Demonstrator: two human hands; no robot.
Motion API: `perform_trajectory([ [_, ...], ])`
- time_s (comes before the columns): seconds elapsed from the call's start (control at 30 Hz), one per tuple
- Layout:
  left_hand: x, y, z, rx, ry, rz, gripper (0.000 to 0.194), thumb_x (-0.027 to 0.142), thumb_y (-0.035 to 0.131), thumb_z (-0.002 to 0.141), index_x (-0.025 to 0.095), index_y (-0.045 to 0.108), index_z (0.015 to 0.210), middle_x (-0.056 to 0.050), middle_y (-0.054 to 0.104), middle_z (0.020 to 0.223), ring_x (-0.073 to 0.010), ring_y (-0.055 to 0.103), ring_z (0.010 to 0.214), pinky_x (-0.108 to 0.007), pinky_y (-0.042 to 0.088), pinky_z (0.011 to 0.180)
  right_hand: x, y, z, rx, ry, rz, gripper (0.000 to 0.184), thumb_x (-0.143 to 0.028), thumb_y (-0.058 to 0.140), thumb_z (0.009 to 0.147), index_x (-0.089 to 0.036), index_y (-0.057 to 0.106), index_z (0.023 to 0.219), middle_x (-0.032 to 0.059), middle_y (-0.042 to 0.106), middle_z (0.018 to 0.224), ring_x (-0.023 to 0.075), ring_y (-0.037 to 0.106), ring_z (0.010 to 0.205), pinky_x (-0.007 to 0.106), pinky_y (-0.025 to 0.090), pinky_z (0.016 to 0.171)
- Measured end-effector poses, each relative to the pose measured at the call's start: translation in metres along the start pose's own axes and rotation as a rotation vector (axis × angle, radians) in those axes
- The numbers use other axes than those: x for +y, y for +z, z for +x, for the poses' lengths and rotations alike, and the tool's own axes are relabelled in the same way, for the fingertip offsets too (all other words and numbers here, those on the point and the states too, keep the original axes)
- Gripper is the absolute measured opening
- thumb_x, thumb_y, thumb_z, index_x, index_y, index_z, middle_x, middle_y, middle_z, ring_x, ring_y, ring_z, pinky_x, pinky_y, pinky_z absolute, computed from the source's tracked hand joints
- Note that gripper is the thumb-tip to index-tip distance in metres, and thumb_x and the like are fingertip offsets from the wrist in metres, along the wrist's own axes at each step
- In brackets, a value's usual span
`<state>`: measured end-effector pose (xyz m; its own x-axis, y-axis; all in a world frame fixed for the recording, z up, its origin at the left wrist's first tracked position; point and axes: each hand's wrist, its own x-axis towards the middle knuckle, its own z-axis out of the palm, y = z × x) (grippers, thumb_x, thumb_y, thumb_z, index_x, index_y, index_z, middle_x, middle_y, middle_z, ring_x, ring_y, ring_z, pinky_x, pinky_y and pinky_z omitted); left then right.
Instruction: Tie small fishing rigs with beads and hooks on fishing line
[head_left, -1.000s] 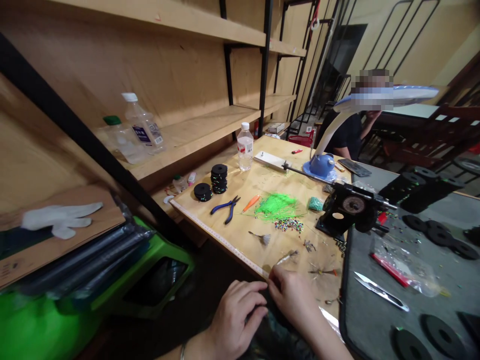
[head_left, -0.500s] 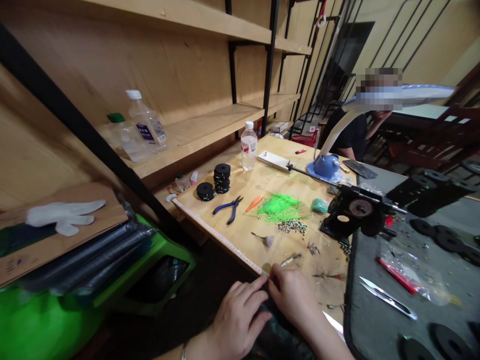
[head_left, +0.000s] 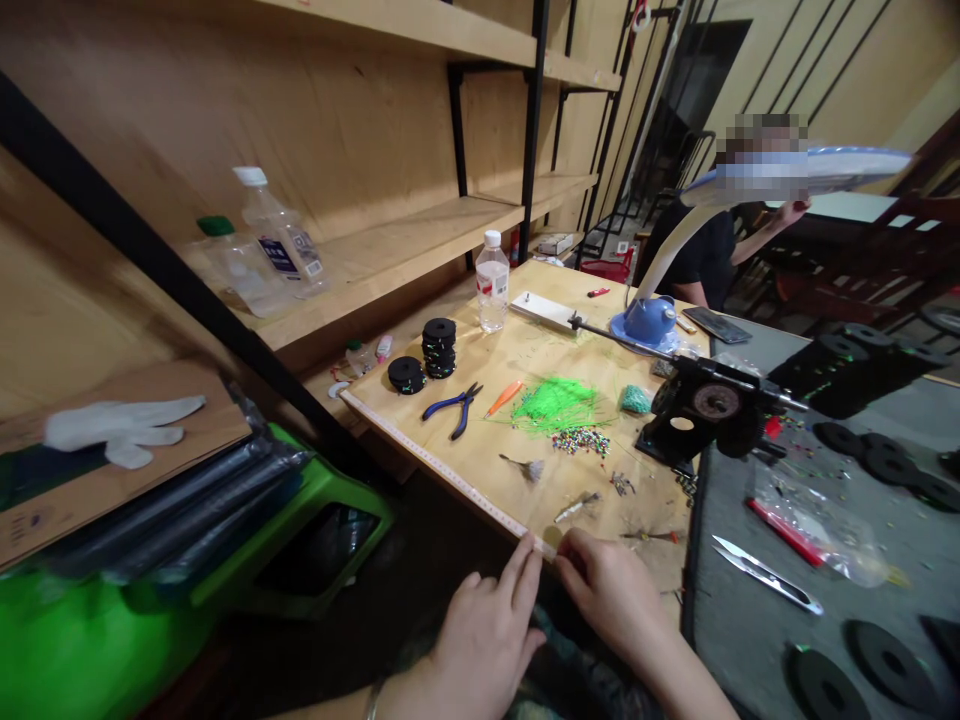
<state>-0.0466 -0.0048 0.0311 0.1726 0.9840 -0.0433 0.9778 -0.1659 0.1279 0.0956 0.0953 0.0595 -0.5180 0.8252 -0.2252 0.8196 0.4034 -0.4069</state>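
My left hand [head_left: 491,625] lies at the table's near edge, with its index and middle fingers stretched out onto a white measuring tape [head_left: 450,482] along that edge. Its thumb is held apart. Just to the right, my right hand [head_left: 611,595] rests at the same edge, its fingers curled and the thumb pressed against them. Whatever that pinch holds, if anything, is hidden. Beyond the fingers lie a small white stick-like piece [head_left: 577,507], a feathery tuft [head_left: 531,467] and a thin piece with a red tip [head_left: 660,537].
Blue-handled pliers [head_left: 454,410], bright green strands [head_left: 559,402], multicoloured beads [head_left: 581,441] and black spools [head_left: 439,350] lie farther back. A black winding device [head_left: 701,405] stands right, near thread snips [head_left: 765,574]. A lamp [head_left: 645,320] and a seated person [head_left: 697,250] are beyond.
My left fingers have straightened along the tape. My right hand has shifted slightly right, so a small gap now separates the two hands' fingertips. The view has moved a little.
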Motion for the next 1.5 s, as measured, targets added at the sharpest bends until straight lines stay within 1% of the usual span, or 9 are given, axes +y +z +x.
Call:
perform_trajectory([
  [0.2,0.009,-0.007,0.005,-0.056,-0.045,0.112,0.077,0.029,0.075,0.073,0.014,0.042,0.141,-0.021,0.042,0.145,-0.024,0.07,0.073,-0.035,0.055,0.062,0.029,-0.011,-0.025,-0.049,0.042,0.033,0.016,-0.017,0.05,0.085,-0.021,0.064,0.078,0.003,0.072,0.069,0.018,0.065,0.062,0.023,0.035,0.054],
  [0.4,0.013,-0.008,0.007,-0.069,-0.045,0.161,0.076,0.028,0.073,0.075,0.011,0.041,0.141,-0.023,0.043,0.143,-0.0235,0.069,0.069,-0.035,0.055,0.061,0.041,-0.012,-0.042,-0.042,0.068,0.055,0.016,-0.018,0.05,0.084,-0.022,0.064,0.077,0.0015,0.07,0.067,0.0169,0.063,0.061,0.022,0.035,0.054],
  [0.6,0.015,-0.009,0.008,-0.082,-0.052,0.171,0.071,0.028,0.072,0.076,0.013,0.043,0.14,-0.024,0.043,0.143,-0.0238,0.069,0.07,-0.035,0.055,0.062,0.049,-0.015,-0.049,-0.034,0.074,0.091,0.018,-0.018,0.05,0.084,-0.022,0.066,0.078,0.0025,0.072,0.071,0.0175,0.065,0.066,0.022,0.037,0.057],
  [0.8,0.016,-0.012,0.009,-0.103,-0.052,0.186,0.066,0.026,0.07,0.079,0.016,0.045,0.139,-0.022,0.041,0.144,-0.0236,0.069,0.07,-0.034,0.054,0.063,0.05,-0.016,-0.055,-0.041,0.091,0.088,0.018,-0.016,0.049,0.083,-0.023,0.065,0.078,0.0021,0.071,0.069,0.0169,0.063,0.062,0.022,0.035,0.056],
  [0.9,0.016,-0.013,0.009,-0.099,-0.05,0.175,0.065,0.026,0.07,0.079,0.018,0.046,0.139,-0.022,0.041,0.144,-0.0243,0.07,0.072,-0.034,0.054,0.064,0.051,-0.017,-0.057,-0.048,0.09,0.113,0.017,-0.012,0.048,0.08,-0.022,0.062,0.078,0.0014,0.069,0.068,0.0163,0.061,0.061,0.021,0.034,0.055],
  [1.07,0.016,-0.013,0.009,-0.107,-0.047,0.188,0.065,0.025,0.07,0.078,0.017,0.047,0.138,-0.021,0.041,0.144,-0.0236,0.069,0.068,-0.035,0.055,0.061,0.054,-0.019,-0.061,-0.052,0.12,0.139,0.021,-0.004,0.045,0.074,-0.02,0.058,0.077,0.001,0.066,0.067,0.0157,0.059,0.06,0.021,0.034,0.055],
  [1.17,0.017,-0.013,0.01,-0.104,-0.046,0.203,0.065,0.023,0.069,0.078,0.015,0.047,0.138,-0.022,0.042,0.143,-0.0241,0.069,0.067,-0.035,0.055,0.061,0.054,-0.017,-0.063,-0.028,0.134,0.135,0.019,-0.006,0.044,0.076,-0.02,0.056,0.076,0.0009,0.065,0.065,0.0158,0.058,0.057,0.022,0.033,0.053],
  [1.3,0.016,-0.012,0.01,-0.094,-0.039,0.2,0.064,0.023,0.07,0.078,0.017,0.048,0.138,-0.02,0.042,0.144,-0.0241,0.069,0.068,-0.035,0.055,0.062,0.055,-0.013,-0.063,-0.007,0.137,0.12,0.017,-0.009,0.044,0.078,-0.021,0.055,0.073,0.0016,0.067,0.064,0.0164,0.059,0.056,0.022,0.032,0.052],
  [1.5,0.017,-0.009,0.011,-0.104,-0.037,0.205,0.069,0.028,0.071,0.077,0.014,0.045,0.139,-0.022,0.04,0.144,-0.0251,0.07,0.072,-0.036,0.056,0.062,0.059,-0.002,-0.063,0.01,0.12,0.078,0.016,-0.013,0.043,0.08,-0.023,0.054,0.074,0.0048,0.071,0.067,0.0195,0.064,0.06,0.024,0.035,0.055],
])
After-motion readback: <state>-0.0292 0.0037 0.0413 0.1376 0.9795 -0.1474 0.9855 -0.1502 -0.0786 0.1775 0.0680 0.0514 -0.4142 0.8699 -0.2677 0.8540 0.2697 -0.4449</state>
